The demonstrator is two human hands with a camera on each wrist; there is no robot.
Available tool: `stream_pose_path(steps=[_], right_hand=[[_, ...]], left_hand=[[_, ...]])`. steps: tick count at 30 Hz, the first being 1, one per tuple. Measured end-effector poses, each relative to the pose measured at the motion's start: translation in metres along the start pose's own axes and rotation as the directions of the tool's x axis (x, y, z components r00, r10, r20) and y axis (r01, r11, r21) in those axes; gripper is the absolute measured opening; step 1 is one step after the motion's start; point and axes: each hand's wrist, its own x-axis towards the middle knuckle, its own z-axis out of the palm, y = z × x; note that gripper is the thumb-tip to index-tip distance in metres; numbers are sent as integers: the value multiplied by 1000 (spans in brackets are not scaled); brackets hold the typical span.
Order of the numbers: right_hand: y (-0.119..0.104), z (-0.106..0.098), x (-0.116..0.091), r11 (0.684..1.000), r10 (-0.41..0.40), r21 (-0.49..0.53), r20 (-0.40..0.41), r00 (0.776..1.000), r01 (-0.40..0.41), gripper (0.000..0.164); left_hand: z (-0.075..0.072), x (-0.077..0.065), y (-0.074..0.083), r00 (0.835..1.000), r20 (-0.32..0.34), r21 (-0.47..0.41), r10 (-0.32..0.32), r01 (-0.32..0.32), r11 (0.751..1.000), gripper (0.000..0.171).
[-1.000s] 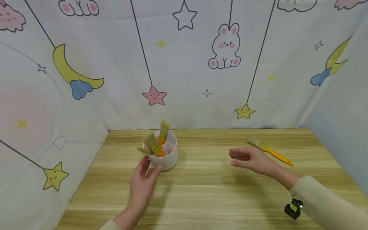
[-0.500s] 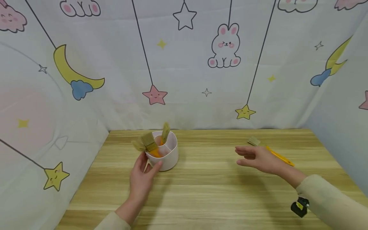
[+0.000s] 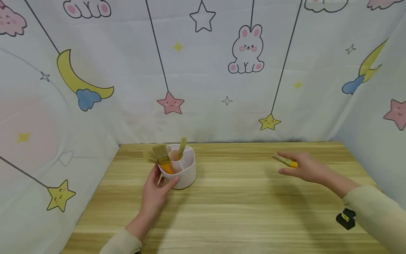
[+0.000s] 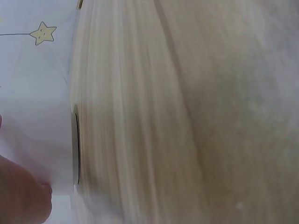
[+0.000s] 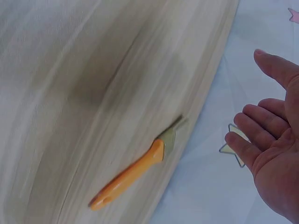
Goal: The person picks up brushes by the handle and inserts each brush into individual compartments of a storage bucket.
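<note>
A white divided holder (image 3: 188,178) stands on the left part of the table with several paintbrushes in it. One wide paintbrush (image 3: 161,154) leans left over its rim, and a narrower-looking paintbrush (image 3: 182,147) stands in the round middle compartment. My left hand (image 3: 154,195) grips the holder's left side, thumb on the front; in the left wrist view a finger tip (image 4: 23,196) presses the white wall. At right my right hand (image 3: 312,168) hovers over a lone paintbrush (image 5: 128,177) with an orange handle. Its fingers (image 5: 259,128) are spread and apart from that brush.
The wood-grain table (image 3: 222,211) runs back to a white cloth (image 3: 203,70) printed with stars, moons and a rabbit. More cloth hangs along both sides. A small black device (image 3: 346,218) is worn at the right sleeve.
My right hand has moved right and now covers much of the lone paintbrush's handle. My left hand has closed in on the holder, and the brushes at its left have tilted further left.
</note>
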Motion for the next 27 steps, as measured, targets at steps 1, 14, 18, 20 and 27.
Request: stream_pose_path(steps=[1,14,18,20,27], right_hand=[[2,-2,0,1000,7,-6,-4,1000,-7,75],[35,-9,3,991,57,-117,-11,998,-58,76],[47,-6,3,987,72,-142,-8,997,-73,77],[53,-3,2,986,74,-148,-11,997,-74,77],[73,9,4,985,71,-153,-37,997,-76,76]], left_hand=[[-1,2,0,1000,3,2,0,0,1000,101],[-7,16,-4,999,50,66,7,-11,998,94],[-8,18,-4,998,65,78,14,-19,997,94],[-8,18,-3,998,69,81,13,-18,997,94],[-10,21,-3,996,85,79,8,-14,997,95]])
